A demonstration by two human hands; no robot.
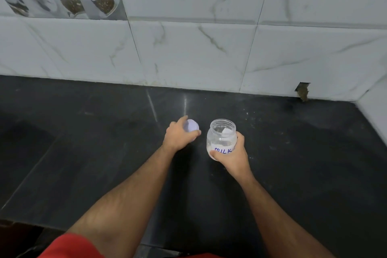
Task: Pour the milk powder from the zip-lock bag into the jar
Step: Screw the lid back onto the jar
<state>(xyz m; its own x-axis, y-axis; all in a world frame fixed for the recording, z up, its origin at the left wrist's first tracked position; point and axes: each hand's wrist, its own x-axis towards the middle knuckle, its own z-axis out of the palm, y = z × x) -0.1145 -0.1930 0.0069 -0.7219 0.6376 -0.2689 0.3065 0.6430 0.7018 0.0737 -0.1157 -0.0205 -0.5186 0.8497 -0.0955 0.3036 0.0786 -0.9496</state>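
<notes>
A clear plastic jar stands upright on the dark counter with its mouth uncovered. A white label on it reads "MILK", and a little white powder lies at its bottom. My right hand is wrapped around the jar's lower part. Just left of the jar, my left hand holds the pale lilac lid close above the counter. No zip-lock bag is in view.
The black stone counter runs wide on both sides, with its front edge near my body. A white marble-tiled wall rises behind, and a side wall closes the far right corner. A broken hole sits low in the tiles.
</notes>
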